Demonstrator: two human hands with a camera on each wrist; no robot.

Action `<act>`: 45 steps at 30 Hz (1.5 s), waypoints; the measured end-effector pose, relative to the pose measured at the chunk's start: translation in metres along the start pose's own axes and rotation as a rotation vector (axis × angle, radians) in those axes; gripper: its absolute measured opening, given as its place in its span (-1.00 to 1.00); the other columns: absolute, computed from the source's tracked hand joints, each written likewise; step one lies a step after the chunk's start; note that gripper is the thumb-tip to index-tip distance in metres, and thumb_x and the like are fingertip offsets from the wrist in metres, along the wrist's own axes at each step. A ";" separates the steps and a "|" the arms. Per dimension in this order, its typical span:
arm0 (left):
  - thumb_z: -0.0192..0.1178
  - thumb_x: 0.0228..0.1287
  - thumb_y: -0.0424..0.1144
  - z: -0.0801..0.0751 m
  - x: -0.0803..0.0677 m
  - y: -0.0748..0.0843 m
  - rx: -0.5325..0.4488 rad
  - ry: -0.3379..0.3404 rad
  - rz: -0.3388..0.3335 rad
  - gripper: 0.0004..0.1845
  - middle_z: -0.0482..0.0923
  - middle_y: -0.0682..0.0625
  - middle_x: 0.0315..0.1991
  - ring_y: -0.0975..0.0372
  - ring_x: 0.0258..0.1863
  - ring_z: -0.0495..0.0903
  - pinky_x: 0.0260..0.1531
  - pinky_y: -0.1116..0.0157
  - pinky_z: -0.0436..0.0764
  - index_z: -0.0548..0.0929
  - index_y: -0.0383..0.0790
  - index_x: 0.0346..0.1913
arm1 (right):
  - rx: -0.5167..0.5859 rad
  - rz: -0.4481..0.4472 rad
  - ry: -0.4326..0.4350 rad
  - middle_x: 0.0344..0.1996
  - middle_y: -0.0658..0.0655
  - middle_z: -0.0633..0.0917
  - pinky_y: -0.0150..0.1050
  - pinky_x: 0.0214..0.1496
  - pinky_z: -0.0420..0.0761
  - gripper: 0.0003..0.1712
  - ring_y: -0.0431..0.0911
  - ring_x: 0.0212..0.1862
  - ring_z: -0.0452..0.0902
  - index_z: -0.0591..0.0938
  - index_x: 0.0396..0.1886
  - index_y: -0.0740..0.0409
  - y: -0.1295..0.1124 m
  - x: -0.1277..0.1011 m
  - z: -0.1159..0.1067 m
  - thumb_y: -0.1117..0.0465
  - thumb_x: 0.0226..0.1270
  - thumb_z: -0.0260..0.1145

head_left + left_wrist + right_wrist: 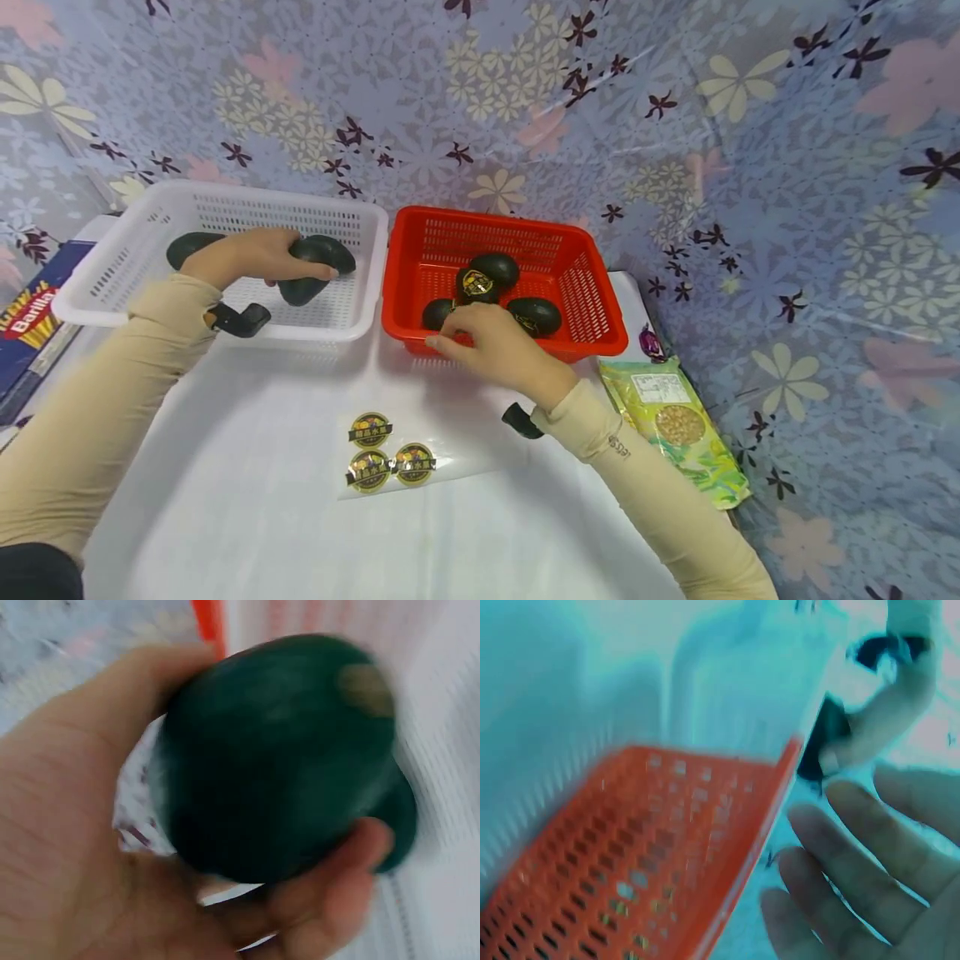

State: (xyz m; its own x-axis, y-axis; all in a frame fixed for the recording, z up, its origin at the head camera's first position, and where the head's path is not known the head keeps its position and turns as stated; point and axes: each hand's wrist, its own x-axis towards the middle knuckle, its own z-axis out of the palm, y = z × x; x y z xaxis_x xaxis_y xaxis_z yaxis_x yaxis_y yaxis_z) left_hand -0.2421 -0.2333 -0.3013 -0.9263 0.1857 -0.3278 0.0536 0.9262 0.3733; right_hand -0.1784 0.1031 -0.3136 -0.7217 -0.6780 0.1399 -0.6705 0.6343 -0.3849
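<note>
My left hand (258, 254) reaches into the white basket (322, 333) and grips a dark green avocado (277, 750), fingers and thumb curled round it. Behind that fruit, a second avocado (397, 817) is partly hidden. Another avocado (191, 247) lies further left in the white basket, partly covered by the hand. My right hand (495, 346) is over the front rim of the red basket (600, 329), holding nothing; its fingers (855, 847) look extended beside the basket in the right wrist view. Several avocados (534, 317) lie inside the red basket, at least two bearing round stickers.
A clear sheet with round black-and-gold stickers (370, 430) lies on the white table (300, 533) before the baskets. To the right are a yellow-green packet (678, 425) and a purple wrapped sweet (651, 343). A blue Barilla box (33, 321) stands at the left.
</note>
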 end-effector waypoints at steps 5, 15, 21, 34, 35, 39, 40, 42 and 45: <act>0.15 0.27 0.33 0.013 -0.023 0.023 -0.146 0.202 0.007 0.06 0.38 -0.54 0.27 -0.30 0.09 0.53 0.04 -0.23 0.59 0.09 -0.48 0.48 | -0.031 -0.076 -0.197 -0.30 0.01 0.78 -0.22 0.00 0.64 -0.82 -0.08 -0.18 0.65 0.77 -0.23 0.10 -0.010 -0.013 0.018 0.09 0.36 0.39; 0.38 0.21 0.05 0.052 -0.071 0.066 -0.376 0.206 0.288 -0.29 0.62 -0.24 0.09 -0.02 -0.07 0.66 -0.08 0.02 0.69 0.32 -0.04 0.34 | 0.099 -0.034 -0.424 -0.35 -0.04 0.73 -0.44 -0.15 0.56 -0.73 -0.25 -0.28 0.56 0.74 -0.11 0.09 -0.003 -0.033 0.062 0.08 0.27 0.46; 0.53 0.02 -0.09 0.079 -0.078 0.073 -0.406 0.000 0.457 -0.33 0.69 -0.11 -0.07 0.14 -0.20 0.68 -0.15 0.19 0.71 0.35 -0.02 0.13 | 0.144 0.010 -0.464 -0.33 -0.02 0.65 -0.45 -0.18 0.48 -0.61 -0.23 -0.31 0.48 0.70 -0.08 0.05 -0.004 -0.041 0.081 0.08 0.11 0.59; 0.48 0.05 0.03 0.115 -0.064 0.060 -0.364 -0.054 0.404 -0.45 0.65 -0.09 -0.19 0.18 -0.27 0.63 -0.28 0.29 0.64 0.47 -0.12 0.00 | 0.251 0.066 -0.399 -0.39 -0.07 0.55 -0.47 -0.26 0.40 -0.55 -0.30 -0.38 0.37 0.60 -0.23 -0.01 0.001 -0.044 0.106 0.09 -0.05 0.67; 0.48 0.05 0.02 0.118 -0.062 0.059 -0.358 -0.052 0.411 -0.44 0.65 -0.09 -0.18 0.19 -0.26 0.63 -0.26 0.29 0.64 0.47 -0.13 0.02 | 0.252 0.071 -0.398 -0.39 -0.08 0.54 -0.47 -0.25 0.40 -0.55 -0.30 -0.37 0.37 0.59 -0.24 -0.01 0.001 -0.043 0.107 0.09 -0.06 0.68; 0.50 0.03 -0.04 0.130 -0.057 0.052 -0.329 -0.093 0.447 -0.45 0.65 -0.04 -0.17 0.21 -0.21 0.61 -0.17 0.29 0.61 0.52 -0.13 0.04 | 0.264 0.092 -0.407 -0.39 -0.10 0.53 -0.47 -0.23 0.40 -0.54 -0.30 -0.34 0.38 0.57 -0.29 -0.01 0.000 -0.044 0.108 0.10 -0.08 0.69; 0.51 0.02 -0.04 0.132 -0.057 0.051 -0.317 -0.107 0.460 -0.48 0.66 -0.01 -0.19 0.23 -0.21 0.61 -0.16 0.29 0.60 0.55 -0.11 0.01 | 0.265 0.095 -0.408 -0.39 -0.10 0.53 -0.47 -0.22 0.41 -0.54 -0.30 -0.34 0.39 0.57 -0.30 -0.01 0.001 -0.045 0.109 0.10 -0.09 0.69; 0.53 -0.02 -0.03 0.135 -0.056 0.050 -0.292 -0.132 0.477 -0.54 0.67 0.05 -0.23 0.26 -0.22 0.58 -0.16 0.30 0.57 0.60 -0.07 -0.07 | 0.265 0.096 -0.407 -0.39 -0.10 0.53 -0.46 -0.21 0.41 -0.54 -0.30 -0.33 0.39 0.56 -0.31 -0.02 0.001 -0.045 0.109 0.10 -0.10 0.69; 0.56 -0.05 -0.05 0.137 -0.058 0.050 -0.263 -0.179 0.479 -0.56 0.65 0.10 -0.26 0.28 -0.22 0.57 -0.15 0.30 0.54 0.61 -0.03 -0.12 | 0.264 0.093 -0.401 -0.39 -0.11 0.52 -0.45 -0.21 0.41 -0.55 -0.29 -0.33 0.40 0.56 -0.33 -0.02 0.001 -0.045 0.109 0.10 -0.10 0.69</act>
State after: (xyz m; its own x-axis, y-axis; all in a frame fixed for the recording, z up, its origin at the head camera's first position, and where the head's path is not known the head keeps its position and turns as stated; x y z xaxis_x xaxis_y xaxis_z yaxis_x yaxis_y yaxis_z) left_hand -0.1349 -0.1528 -0.3822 -0.7427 0.6383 -0.2026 0.3355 0.6164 0.7124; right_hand -0.1277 0.0938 -0.4198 -0.6184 -0.7457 -0.2481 -0.5024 0.6179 -0.6048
